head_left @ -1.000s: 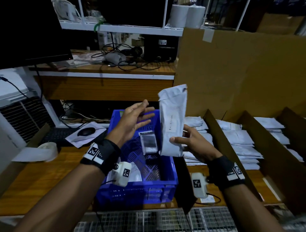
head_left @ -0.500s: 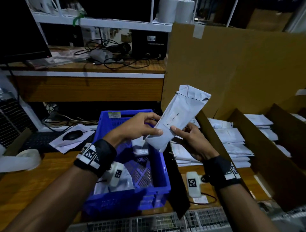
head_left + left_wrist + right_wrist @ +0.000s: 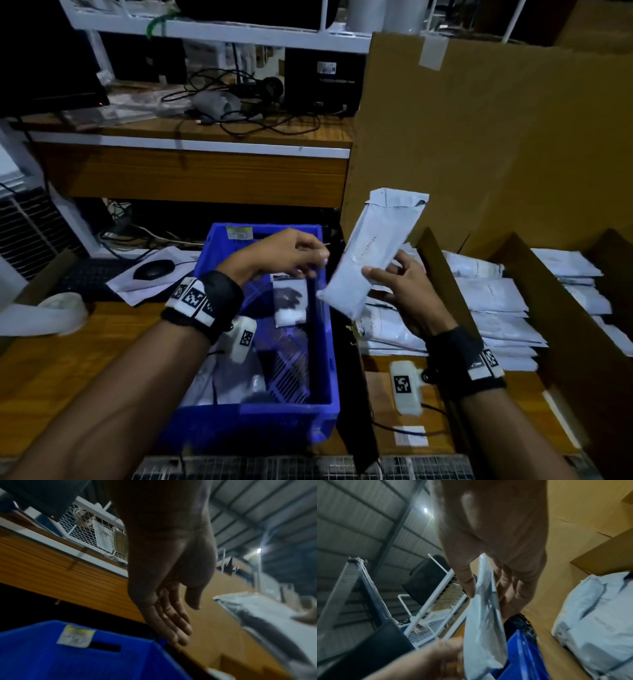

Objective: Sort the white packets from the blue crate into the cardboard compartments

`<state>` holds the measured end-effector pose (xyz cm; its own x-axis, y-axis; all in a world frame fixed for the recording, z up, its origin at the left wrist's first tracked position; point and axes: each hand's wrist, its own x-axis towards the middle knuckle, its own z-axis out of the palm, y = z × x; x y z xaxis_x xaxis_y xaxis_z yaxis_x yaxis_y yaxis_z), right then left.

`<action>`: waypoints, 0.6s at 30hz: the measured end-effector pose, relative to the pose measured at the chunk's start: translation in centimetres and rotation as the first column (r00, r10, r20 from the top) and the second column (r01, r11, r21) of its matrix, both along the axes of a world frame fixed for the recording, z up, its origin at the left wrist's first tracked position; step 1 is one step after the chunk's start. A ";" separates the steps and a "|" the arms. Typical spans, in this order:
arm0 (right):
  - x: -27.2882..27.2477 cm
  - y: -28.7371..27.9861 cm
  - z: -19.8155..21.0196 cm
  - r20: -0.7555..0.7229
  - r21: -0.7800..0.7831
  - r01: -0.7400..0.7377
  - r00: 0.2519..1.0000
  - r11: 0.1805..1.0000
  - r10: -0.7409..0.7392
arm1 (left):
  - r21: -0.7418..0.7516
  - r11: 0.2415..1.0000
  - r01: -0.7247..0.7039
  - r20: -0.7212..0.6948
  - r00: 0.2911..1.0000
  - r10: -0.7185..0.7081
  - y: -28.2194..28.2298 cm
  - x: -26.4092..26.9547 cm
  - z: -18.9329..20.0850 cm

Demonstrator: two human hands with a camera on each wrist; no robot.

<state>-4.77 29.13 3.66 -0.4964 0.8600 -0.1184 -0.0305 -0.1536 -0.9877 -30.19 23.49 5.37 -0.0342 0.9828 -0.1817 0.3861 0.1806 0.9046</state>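
Note:
My right hand pinches a long white packet near its lower end, thumb in front and fingers behind; it stands tilted to the right above the gap between the blue crate and the first cardboard divider. The right wrist view shows the same grip on the packet. My left hand hovers over the crate's far end, fingers relaxed and holding nothing. A few packets lie in the crate. Stacks of white packets fill the compartments.
A tall cardboard wall backs the compartments. Left of the crate lie a mouse on paper and a tape roll on the wooden desk. A raised shelf with cables runs behind.
My left hand has let go of the packet and pulled back left over the crate. The right hand alone now holds the packet, carried slightly right.

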 end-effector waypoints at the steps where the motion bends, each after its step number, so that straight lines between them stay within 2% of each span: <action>1: -0.1 0.6 -0.4 0.027 -0.007 0.035 0.999 0.999 -0.035 | -0.020 0.996 -0.085 -0.024 0.996 0.085 0.7 -0.7 -1.1; 4: -0.5 2.1 -1.9 0.103 -0.025 0.062 0.993 0.998 -0.059 | -0.116 0.957 -0.268 -0.222 0.946 0.238 2.5 -3.6 -5.9; 8: -1.3 4.0 -3.7 0.146 -0.086 0.041 0.989 0.995 -0.028 | -0.369 0.879 -0.303 -0.387 0.910 0.151 3.9 -5.8 -12.3; 10: -1.7 4.8 -4.6 0.142 -0.117 0.029 0.990 0.993 -0.012 | -0.384 0.874 -0.298 -0.458 0.883 0.100 5.0 -6.6 -16.1; 14: -2.2 5.7 -5.9 0.125 -0.167 -0.005 0.992 0.986 0.026 | -0.375 0.861 -0.342 -0.532 0.840 0.102 5.9 -7.5 -24.2; 15: -2.3 5.9 -6.2 0.119 -0.173 -0.007 0.993 0.985 0.028 | -0.366 0.871 -0.329 -0.538 0.838 0.091 5.4 -6.7 -23.5; 16: -2.5 5.9 -6.4 0.111 -0.178 -0.009 0.993 0.984 0.029 | -0.361 0.870 -0.337 -0.545 0.833 0.096 4.5 -5.3 -21.2; 18: -2.7 6.0 -6.8 0.102 -0.189 -0.002 0.995 0.982 0.021 | -0.402 0.839 -0.366 -0.573 0.816 0.081 4.2 -3.7 -19.3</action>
